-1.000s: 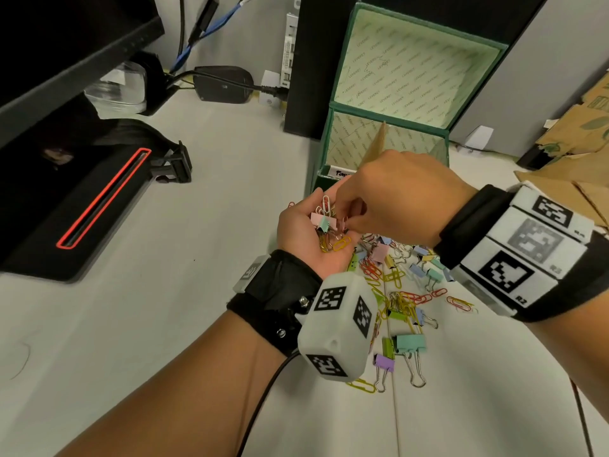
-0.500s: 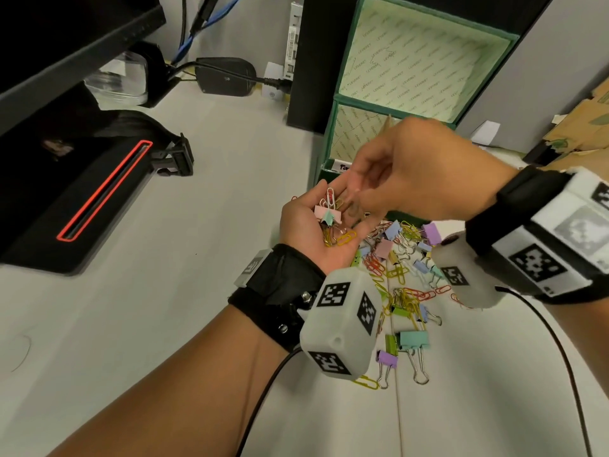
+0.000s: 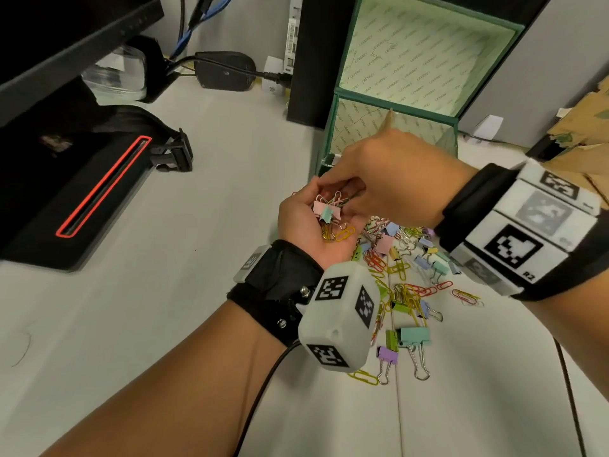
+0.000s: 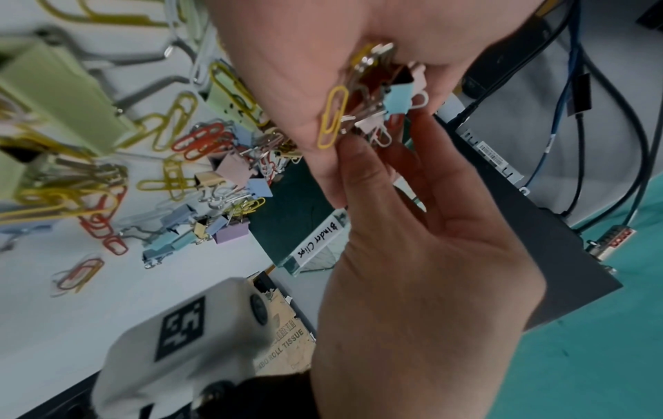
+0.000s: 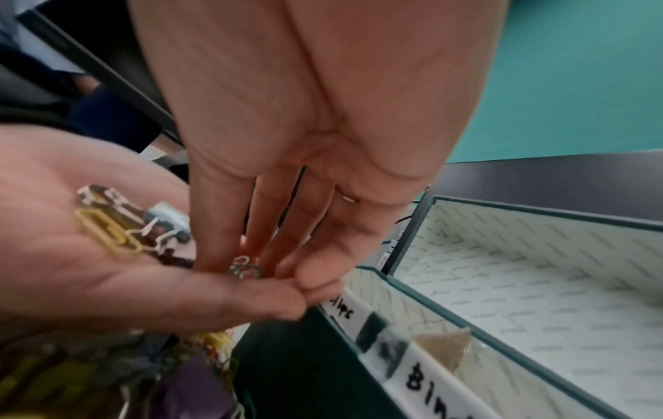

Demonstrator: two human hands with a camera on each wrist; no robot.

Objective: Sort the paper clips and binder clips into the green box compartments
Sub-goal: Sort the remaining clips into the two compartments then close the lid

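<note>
My left hand (image 3: 301, 225) is held palm up and cupped in front of the green box (image 3: 332, 133). It holds a small heap of clips (image 3: 329, 216): a pink and a teal binder clip and yellow paper clips (image 4: 331, 119). My right hand (image 3: 351, 206) reaches down into that palm. Its fingertips (image 5: 219, 255) and thumb pinch a green paper clip (image 5: 247, 269). Below both hands, a mixed pile of coloured clips (image 3: 405, 268) lies on the white table. The box's front rim carries a label reading "Binder Clips" (image 4: 317, 241), and a cardboard divider (image 3: 391, 118) splits its inside.
The box lid (image 3: 425, 51) stands open against a black tower (image 3: 309, 61). A black device with a red line (image 3: 99, 199) lies at left, a power adapter (image 3: 224, 70) behind it. Torn cardboard (image 3: 583, 133) sits at far right.
Half a second ago my right hand had lifted up and back toward the box; now it has come back down into my left palm. The left hand has hardly moved.
</note>
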